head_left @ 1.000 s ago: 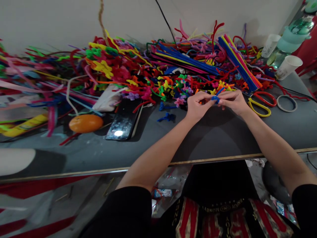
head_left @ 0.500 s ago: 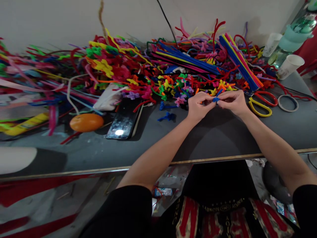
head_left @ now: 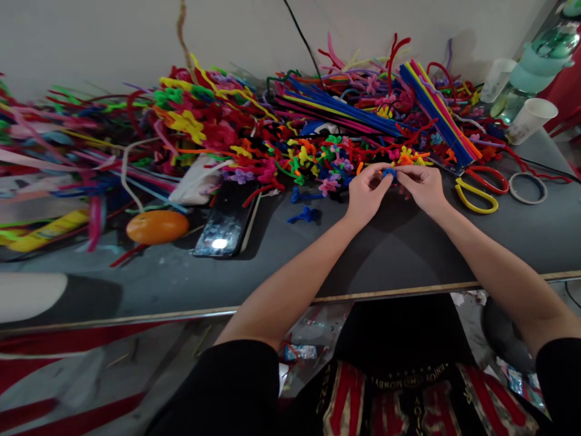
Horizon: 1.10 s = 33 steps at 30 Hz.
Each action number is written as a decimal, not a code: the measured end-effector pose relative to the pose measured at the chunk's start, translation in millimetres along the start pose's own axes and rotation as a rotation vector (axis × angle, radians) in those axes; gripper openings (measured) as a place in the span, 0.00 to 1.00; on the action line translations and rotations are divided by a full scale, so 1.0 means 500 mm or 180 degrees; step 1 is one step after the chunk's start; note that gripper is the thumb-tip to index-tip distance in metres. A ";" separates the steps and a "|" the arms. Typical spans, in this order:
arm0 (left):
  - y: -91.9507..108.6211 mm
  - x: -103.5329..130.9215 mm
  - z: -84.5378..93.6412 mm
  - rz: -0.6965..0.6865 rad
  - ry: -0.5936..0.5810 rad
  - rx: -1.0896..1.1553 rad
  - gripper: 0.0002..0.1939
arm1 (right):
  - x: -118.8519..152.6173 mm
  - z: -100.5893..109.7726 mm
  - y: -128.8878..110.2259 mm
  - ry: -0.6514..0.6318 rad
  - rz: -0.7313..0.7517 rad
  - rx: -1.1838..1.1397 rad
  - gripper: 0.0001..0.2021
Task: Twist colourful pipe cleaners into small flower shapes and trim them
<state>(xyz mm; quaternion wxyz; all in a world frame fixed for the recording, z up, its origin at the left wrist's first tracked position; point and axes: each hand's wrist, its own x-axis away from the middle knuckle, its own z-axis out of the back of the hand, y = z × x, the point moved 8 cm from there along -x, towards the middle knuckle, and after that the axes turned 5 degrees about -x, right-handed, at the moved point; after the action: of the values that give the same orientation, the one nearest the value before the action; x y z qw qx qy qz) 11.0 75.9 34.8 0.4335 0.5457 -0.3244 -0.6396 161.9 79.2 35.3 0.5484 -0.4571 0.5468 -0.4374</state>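
Between my fingertips is a small blue pipe cleaner, bent into a compact shape and mostly covered by the fingers. My left hand pinches it from the left, thumb and index finger closed. From the other side my right hand grips it with thumb and index finger. Both hands are just above the table, in front of the pile of pipe cleaners. To the left of my left hand lie a blue twisted pipe cleaner piece and another blue piece behind it.
Colourful pipe cleaners are heaped along the wall. Scissors with red and yellow handles and a tape roll lie on the right. A phone and an orange fruit are left. Paper cups stand by a bottle.
My fingers have shifted around the blue pipe cleaner, and my right-hand fingers have turned slightly. Both hands stay in nearly the same place. The view has moved very slightly.
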 end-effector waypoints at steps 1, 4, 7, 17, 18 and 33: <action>0.003 0.001 -0.002 -0.0019 -0.0038 -0.0061 0.14 | -0.002 0.005 0.004 0.0069 -0.0008 0.0074 0.14; 0.002 0.000 -0.004 -0.0001 -0.0062 -0.0059 0.13 | -0.006 0.014 0.010 0.0142 -0.0013 0.0210 0.13; -0.019 -0.006 0.003 0.0263 0.0058 0.0252 0.13 | -0.003 0.013 0.003 0.0082 -0.0019 0.0351 0.15; -0.054 -0.007 -0.005 0.0617 0.0057 0.0409 0.11 | 0.009 -0.003 -0.023 -0.0142 0.0225 0.1173 0.13; -0.050 -0.007 -0.005 0.0573 0.0040 0.0300 0.11 | 0.008 -0.001 -0.023 -0.0114 0.0236 0.1151 0.12; 0.004 -0.004 0.010 0.0099 -0.0038 -0.0846 0.08 | 0.003 0.008 -0.039 -0.0039 0.0367 0.1368 0.08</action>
<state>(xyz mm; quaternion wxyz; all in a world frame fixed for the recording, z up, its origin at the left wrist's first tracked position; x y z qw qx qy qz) 6.5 76.6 38.3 0.5099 0.4745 -0.2479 -0.6733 166.1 73.7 54.0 0.6607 -0.3003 0.4629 -0.5090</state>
